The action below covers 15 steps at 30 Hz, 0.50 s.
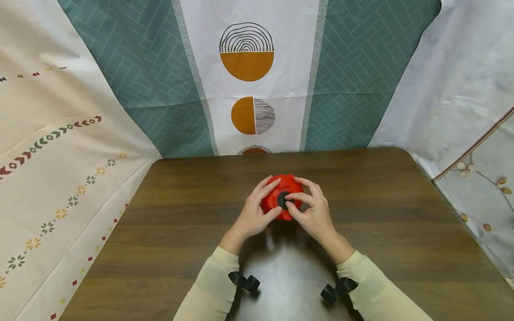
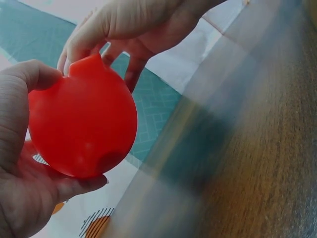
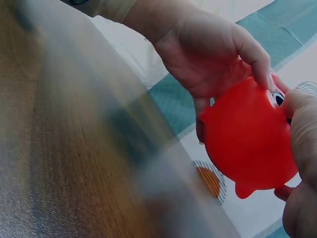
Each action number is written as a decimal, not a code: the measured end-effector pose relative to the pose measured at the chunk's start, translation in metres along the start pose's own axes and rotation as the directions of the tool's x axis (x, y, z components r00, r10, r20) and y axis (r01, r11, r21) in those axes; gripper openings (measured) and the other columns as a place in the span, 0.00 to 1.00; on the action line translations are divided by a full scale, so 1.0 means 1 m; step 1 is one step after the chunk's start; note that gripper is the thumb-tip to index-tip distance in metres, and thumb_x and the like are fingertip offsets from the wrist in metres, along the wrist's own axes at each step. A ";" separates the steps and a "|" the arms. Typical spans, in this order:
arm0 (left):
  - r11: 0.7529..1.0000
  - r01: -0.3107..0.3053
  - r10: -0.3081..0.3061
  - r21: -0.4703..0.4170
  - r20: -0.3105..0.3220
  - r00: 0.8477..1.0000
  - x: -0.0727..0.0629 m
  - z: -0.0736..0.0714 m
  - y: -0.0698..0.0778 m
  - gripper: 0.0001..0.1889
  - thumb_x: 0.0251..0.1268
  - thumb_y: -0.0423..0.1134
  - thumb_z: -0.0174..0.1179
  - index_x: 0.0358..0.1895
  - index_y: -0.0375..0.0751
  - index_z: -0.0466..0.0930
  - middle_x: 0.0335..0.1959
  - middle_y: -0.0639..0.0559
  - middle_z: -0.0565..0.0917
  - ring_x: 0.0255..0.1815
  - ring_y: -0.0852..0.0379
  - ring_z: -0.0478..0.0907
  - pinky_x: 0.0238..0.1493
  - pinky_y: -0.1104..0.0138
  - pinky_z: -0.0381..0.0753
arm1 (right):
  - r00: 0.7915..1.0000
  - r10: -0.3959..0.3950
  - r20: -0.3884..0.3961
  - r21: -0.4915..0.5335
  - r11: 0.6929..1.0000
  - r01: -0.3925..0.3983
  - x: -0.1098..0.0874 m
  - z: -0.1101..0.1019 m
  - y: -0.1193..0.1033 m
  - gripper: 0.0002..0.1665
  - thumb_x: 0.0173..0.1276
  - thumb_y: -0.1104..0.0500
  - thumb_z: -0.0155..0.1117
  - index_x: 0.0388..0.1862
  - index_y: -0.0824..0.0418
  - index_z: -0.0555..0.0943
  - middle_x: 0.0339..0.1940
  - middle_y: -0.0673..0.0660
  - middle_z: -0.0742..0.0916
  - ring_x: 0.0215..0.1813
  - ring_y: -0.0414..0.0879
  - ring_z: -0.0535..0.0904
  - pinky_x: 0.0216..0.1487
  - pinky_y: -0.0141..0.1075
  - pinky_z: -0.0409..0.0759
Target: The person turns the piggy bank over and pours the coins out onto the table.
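Note:
A glossy red, round, animal-shaped figure [image 1: 271, 199] with small bumps is held above the table between both hands. Its smooth curved side [image 2: 84, 119] fills much of the left wrist view, and a printed eye [image 3: 278, 99] shows in the right wrist view. My left hand [image 1: 254, 211] grips the figure's left side, thumb near the front and fingers spread over the top. On its upward face sits a round black plug-like piece [image 1: 281, 199]. My right hand [image 1: 316, 215] pinches at that black piece with thumb and index finger, while another finger reaches round the figure's far right edge.
The brown wood-grain table [image 1: 180, 223] spreads beneath both arms. A patterned teal and white cloth [image 1: 160, 67] hangs behind the far edge, with lighter cloths at the left and right. Each wrist wears a black camera mount [image 1: 245, 281].

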State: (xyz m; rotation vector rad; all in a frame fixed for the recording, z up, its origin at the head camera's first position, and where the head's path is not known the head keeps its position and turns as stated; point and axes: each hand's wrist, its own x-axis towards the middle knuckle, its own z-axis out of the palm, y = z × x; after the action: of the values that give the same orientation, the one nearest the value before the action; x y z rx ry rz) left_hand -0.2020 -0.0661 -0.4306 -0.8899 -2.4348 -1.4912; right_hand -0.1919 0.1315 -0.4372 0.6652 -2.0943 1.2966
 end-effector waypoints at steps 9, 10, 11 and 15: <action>1.000 0.000 0.000 0.002 0.005 1.000 0.000 -0.001 0.000 0.33 0.61 0.43 0.61 0.72 0.59 0.63 0.74 0.52 0.57 0.71 0.46 0.59 0.61 0.53 0.72 | 1.000 0.000 0.009 -0.022 1.000 0.000 -0.001 0.001 -0.001 0.07 0.55 0.65 0.72 0.33 0.55 0.88 0.60 0.57 0.79 0.62 0.54 0.68 0.52 0.55 0.74; 1.000 0.005 -0.005 0.002 0.009 1.000 -0.001 -0.001 0.000 0.33 0.61 0.43 0.60 0.72 0.60 0.63 0.74 0.53 0.57 0.71 0.47 0.59 0.61 0.53 0.72 | 1.000 0.000 0.013 -0.027 1.000 0.000 -0.001 0.001 -0.001 0.07 0.55 0.64 0.72 0.33 0.55 0.88 0.60 0.57 0.79 0.62 0.53 0.68 0.51 0.55 0.74; 1.000 0.008 -0.008 0.002 0.014 1.000 -0.001 -0.001 0.000 0.34 0.61 0.43 0.60 0.72 0.60 0.63 0.74 0.53 0.57 0.71 0.47 0.59 0.61 0.54 0.72 | 1.000 0.000 0.015 -0.030 1.000 0.001 -0.001 0.001 -0.002 0.07 0.55 0.65 0.72 0.33 0.55 0.88 0.60 0.57 0.79 0.61 0.54 0.68 0.51 0.54 0.74; 1.000 0.013 -0.013 -0.006 0.023 1.000 -0.002 -0.002 -0.001 0.33 0.62 0.44 0.60 0.72 0.61 0.63 0.74 0.55 0.56 0.70 0.48 0.59 0.60 0.56 0.73 | 1.000 -0.007 0.026 -0.040 0.999 0.008 0.000 0.001 -0.003 0.07 0.55 0.64 0.72 0.33 0.54 0.88 0.60 0.56 0.78 0.61 0.54 0.68 0.50 0.54 0.74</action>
State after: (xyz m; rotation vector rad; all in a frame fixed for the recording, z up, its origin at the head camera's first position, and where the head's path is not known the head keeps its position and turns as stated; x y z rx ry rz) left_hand -0.2014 -0.0686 -0.4309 -0.8984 -2.4580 -1.5016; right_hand -0.1898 0.1295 -0.4361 0.6752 -2.1310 1.2449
